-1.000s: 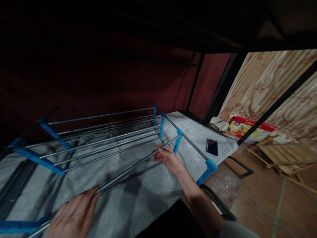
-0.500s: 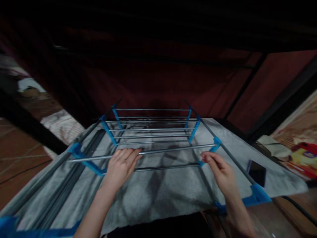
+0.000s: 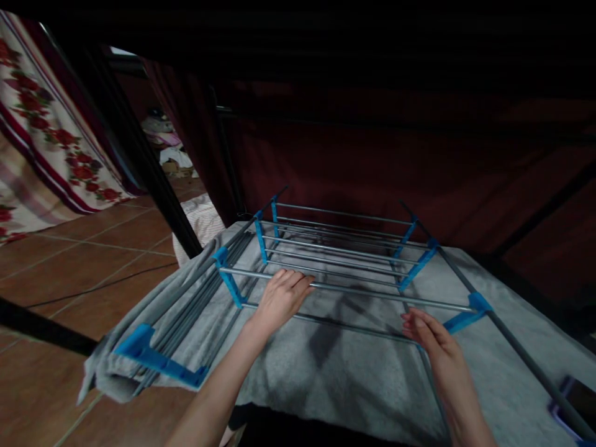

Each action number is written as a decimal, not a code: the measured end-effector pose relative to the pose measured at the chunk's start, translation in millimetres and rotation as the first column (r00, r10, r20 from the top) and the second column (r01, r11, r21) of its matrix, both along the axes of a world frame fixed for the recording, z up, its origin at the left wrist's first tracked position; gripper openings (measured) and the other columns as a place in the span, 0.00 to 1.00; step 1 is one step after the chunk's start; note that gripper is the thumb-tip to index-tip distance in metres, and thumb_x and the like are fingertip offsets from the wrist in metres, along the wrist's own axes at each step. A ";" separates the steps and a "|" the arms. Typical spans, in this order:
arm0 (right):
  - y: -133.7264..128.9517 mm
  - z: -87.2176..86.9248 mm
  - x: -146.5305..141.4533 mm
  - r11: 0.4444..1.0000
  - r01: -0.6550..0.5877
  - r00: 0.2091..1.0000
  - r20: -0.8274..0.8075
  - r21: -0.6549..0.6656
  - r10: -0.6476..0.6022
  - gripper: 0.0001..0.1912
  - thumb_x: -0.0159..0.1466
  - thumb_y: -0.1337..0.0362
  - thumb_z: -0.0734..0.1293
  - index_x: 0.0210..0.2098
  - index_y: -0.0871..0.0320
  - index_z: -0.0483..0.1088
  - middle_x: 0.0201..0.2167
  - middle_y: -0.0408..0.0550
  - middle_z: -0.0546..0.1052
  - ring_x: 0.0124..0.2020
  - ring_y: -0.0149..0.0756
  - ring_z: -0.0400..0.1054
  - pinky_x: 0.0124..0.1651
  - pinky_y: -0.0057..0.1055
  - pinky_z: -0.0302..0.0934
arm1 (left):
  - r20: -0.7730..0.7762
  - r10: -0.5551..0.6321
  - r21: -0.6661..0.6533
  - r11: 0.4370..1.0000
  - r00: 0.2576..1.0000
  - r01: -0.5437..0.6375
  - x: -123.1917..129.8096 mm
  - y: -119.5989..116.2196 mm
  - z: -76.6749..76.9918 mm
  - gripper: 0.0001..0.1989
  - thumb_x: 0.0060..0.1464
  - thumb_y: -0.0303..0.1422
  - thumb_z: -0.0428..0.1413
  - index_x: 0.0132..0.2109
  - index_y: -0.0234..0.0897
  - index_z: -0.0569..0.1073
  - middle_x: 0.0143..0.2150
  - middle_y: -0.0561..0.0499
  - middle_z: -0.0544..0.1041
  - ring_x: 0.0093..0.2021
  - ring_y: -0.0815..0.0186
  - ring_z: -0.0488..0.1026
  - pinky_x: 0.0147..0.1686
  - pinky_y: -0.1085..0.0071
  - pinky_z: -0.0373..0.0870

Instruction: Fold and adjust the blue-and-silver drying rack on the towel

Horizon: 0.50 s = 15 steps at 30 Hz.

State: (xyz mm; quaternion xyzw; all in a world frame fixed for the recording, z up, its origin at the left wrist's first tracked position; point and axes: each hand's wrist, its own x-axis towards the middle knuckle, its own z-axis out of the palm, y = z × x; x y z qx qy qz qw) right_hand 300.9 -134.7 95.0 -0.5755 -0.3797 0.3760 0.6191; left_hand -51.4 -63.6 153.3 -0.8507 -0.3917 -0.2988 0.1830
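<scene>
With our left hand (image 3: 284, 295), we hold the metal rod (image 3: 363, 292) from above, the fingers kept together and curled over it; the thumb is hidden from us. To the left of this grip, the rod meets the left blue bracket (image 3: 229, 276); to the right, it reaches the right blue bracket (image 3: 477, 305). Our right hand (image 3: 435, 338) is just below the rod, near the right bracket, its thumb close to the bent fingers (we cannot tell if they pinch something). Beyond both hands we see the farther rods (image 3: 335, 248) of the rack. Left of our left grip lie loose grey tubes (image 3: 200, 316) on the grey blanket (image 3: 354, 372). A phone (image 3: 575, 403) rests right of our right hand.
</scene>
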 end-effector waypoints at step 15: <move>42.3 3.6 -6.8 0.995 0.044 0.889 -0.458 0.085 0.000 0.19 0.49 0.55 0.86 0.32 0.56 0.79 0.37 0.45 0.83 0.38 0.36 0.81 0.50 0.35 0.79 | -0.012 0.013 -0.048 0.999 1.000 -0.013 -3.1 10.0 -6.2 0.14 0.72 0.37 0.50 0.54 0.38 0.77 0.38 0.49 0.79 0.39 0.63 0.74 0.41 0.63 0.65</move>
